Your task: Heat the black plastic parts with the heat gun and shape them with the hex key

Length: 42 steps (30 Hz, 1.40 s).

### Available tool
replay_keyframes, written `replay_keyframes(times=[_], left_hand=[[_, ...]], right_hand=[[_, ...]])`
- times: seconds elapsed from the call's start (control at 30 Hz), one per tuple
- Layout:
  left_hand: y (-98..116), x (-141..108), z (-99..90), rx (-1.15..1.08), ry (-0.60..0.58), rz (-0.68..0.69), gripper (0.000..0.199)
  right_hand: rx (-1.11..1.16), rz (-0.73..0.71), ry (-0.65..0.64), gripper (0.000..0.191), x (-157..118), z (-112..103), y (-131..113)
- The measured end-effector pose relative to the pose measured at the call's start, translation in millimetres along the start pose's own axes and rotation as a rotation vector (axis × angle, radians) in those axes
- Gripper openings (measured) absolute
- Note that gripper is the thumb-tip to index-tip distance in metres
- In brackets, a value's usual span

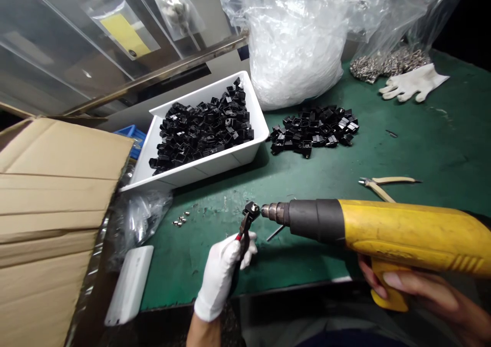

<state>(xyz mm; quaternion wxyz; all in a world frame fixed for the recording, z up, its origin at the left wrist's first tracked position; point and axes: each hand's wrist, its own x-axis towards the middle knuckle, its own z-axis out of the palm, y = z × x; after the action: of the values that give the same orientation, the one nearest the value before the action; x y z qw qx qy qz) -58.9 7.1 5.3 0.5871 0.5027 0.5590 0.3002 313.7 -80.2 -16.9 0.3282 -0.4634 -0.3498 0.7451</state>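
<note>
My left hand (219, 270), in a white glove, is closed around the handles of a pair of pliers (244, 229). A small black plastic part (251, 210) with a shiny metal piece on it sits in the plier jaws. My bare right hand (418, 288) grips the handle of a yellow heat gun (406, 234). The metal nozzle points left, just beside the black part, with a narrow gap between them. Below the nozzle, a thin metal rod (275, 233) lies on the green table.
A white bin (215, 165) full of black parts stands behind, with a pile of similar parts (312, 129) to its right. Diagonal cutters (383, 183), small metal pieces (180, 219), a white glove (414, 83), plastic bags (295, 55) and a cardboard box (46, 224) surround the work area.
</note>
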Motion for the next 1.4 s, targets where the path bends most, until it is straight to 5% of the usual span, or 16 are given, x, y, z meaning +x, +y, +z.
replay_keyframes(times=[1.4], left_hand=[[-1.2, 0.1, -0.7, -0.010, -0.005, 0.020, 0.042]], right_hand=[[0.016, -0.016, 0.013, 0.034, 1.7, 6.3, -8.0]])
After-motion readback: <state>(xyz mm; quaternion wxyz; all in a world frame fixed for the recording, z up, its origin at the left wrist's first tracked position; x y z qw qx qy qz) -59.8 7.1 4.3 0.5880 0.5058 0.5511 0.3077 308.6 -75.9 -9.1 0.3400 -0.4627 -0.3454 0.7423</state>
